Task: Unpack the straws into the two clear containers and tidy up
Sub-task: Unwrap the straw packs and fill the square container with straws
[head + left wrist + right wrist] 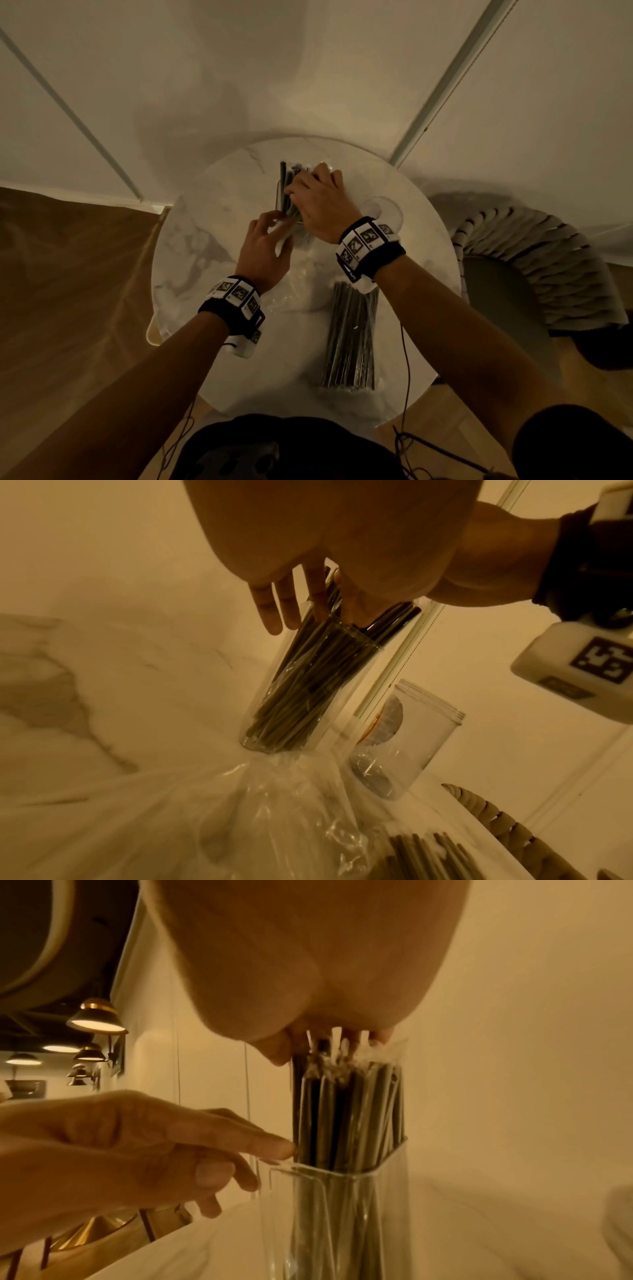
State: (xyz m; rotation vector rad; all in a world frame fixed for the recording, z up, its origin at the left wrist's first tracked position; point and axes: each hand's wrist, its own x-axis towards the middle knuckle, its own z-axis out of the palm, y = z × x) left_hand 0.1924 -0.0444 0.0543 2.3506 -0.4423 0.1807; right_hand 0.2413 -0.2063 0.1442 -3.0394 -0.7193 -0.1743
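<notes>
Lighting is dim and warm throughout, with an amber cast strongest in both wrist views. Lit pendant lamps (95,1018) appear at the left edge of the right wrist view. The head view is dark toward its lower corners, and the wall strips (448,82) bow outward — wide-angle distortion. Soft shadows fall on the marble table (191,246). The crumpled plastic bag (281,813) shows small glare streaks. Close skin surfaces are out of focus — fine detail is grainy.
</notes>
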